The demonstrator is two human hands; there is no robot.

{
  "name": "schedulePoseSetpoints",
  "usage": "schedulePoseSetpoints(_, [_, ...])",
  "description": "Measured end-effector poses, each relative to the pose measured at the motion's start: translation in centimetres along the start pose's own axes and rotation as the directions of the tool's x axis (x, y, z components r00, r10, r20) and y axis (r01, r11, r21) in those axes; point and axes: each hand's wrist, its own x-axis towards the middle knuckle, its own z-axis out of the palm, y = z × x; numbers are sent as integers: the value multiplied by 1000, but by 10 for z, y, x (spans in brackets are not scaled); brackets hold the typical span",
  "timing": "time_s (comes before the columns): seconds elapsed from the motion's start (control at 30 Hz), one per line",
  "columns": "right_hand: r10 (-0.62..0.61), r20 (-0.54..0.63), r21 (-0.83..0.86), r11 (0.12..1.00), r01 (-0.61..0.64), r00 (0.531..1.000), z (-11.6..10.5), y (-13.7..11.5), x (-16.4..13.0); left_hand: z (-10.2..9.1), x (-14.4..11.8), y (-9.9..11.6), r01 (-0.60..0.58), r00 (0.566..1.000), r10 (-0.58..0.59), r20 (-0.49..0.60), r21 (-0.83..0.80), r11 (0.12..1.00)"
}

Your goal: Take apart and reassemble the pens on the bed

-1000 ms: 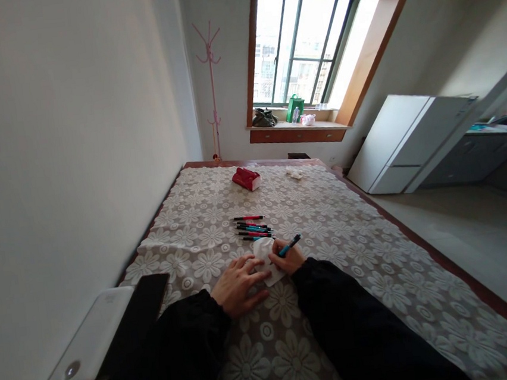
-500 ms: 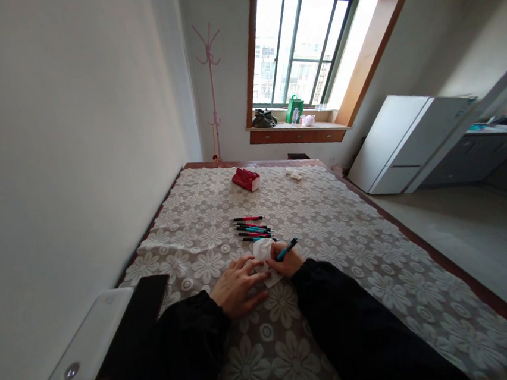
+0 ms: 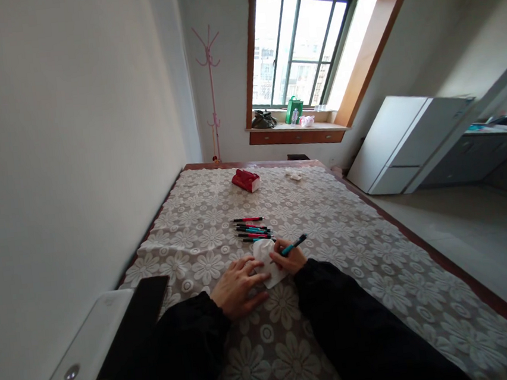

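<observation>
Head view: slim pen [image 3: 293, 247] over crumpled tissue [image 3: 267, 260]

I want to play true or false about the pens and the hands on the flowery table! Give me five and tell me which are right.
1. The right hand holds a teal pen. True.
2. The left hand is lifted high in the air. False: it rests flat on the tablecloth, its fingers on the white paper.
3. A bunch of pens lies just beyond the paper. True.
4. The red box sits on the windowsill. False: it lies on the table's far end.
5. The pens in the bunch are all yellow. False: they look red, teal and black.
</observation>
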Motion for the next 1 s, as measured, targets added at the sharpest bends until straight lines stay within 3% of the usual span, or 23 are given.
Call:
schedulePoseSetpoints(0.1, [-17,-174,91,995,33,985,-6,-6,0,0,0,-1,5,1000,-4,8,-5,1000])
schedulePoseSetpoints(0.23, [-129,-351,-85,991,106,928,-15,-14,-1,1,-1,-2,7,1000,-7,4,-24,1000])
schedulePoseSetpoints(0.3, [-179,-350,-185,975,120,919,-16,-17,-2,1,-1,-3,6,1000,-6,6,-37,999])
schedulePoseSetpoints(0.57, [-265,-331,-321,934,157,906,-18,-4,5,0,1,-3,47,999,-48,-8,-122,991])
schedulePoseSetpoints(0.7, [-257,-181,-399,901,168,949,-15,1,6,1,1,-3,55,997,-62,-36,-159,986])
schedulePoseSetpoints(0.83, [-199,-178,-391,913,116,964,-14,2,6,-1,3,-4,55,996,-66,-61,-166,985])
schedulePoseSetpoints(0.9, [-198,-198,-376,920,112,960,-22,4,8,-2,3,-4,63,994,-77,-83,-153,986])
schedulePoseSetpoints(1.0, [-198,-262,-382,920,87,945,-52,10,15,-2,3,-5,91,986,-108,-129,-134,987])
